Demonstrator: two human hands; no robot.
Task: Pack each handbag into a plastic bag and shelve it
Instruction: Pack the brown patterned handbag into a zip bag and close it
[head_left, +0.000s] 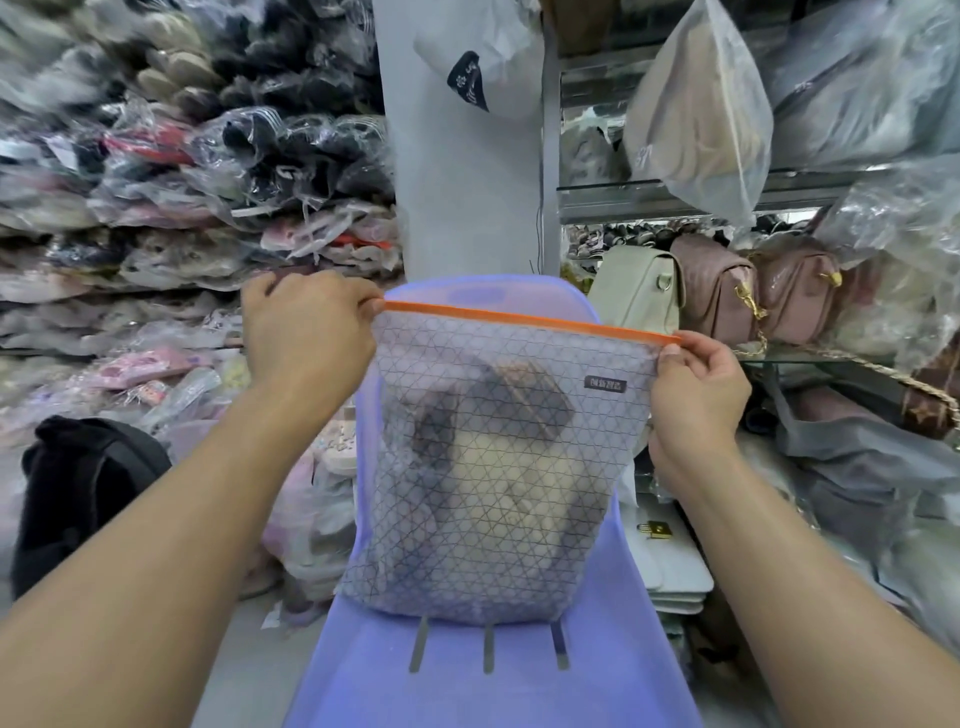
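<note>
Head view looks down along two bare forearms to a plastic bag (467, 530) that stands upright on the seat of a blue-violet plastic chair (493, 686), its bottom edge resting just above the three slots in the seat. The bag is frosted, printed with a dark lattice pattern, has a small dark label (605, 384) near its upper right corner and an orange zip strip (530, 321) along its top. The strip is pulled taut between the hands.

The left hand (306, 332) holds the left end of the strip, its fingers (370, 304) curled and pinching the corner. The right hand (696, 395) holds the right end, thumb and fingers pinching the strip at that corner.

The handbag (498, 467) is inside the plastic bag, showing through it only as cream and dark shapes; its details cannot be made out.

Behind the chair rises a grey pillar (467, 182). To the left are deep piles of plastic-wrapped footwear (182, 182), blurred, and a black backpack (83, 488) sits low on that side. To the right, metal shelves (649, 200) carry a cream handbag (639, 291) beside two pink quilted handbags (717, 291) with a gold chain (748, 306) hanging between them. Above them a beige bag in clear plastic (696, 104) leans out from a higher shelf. Just right of the chair lies a stack of white items with a small gold padlock (657, 529) on top.
</note>
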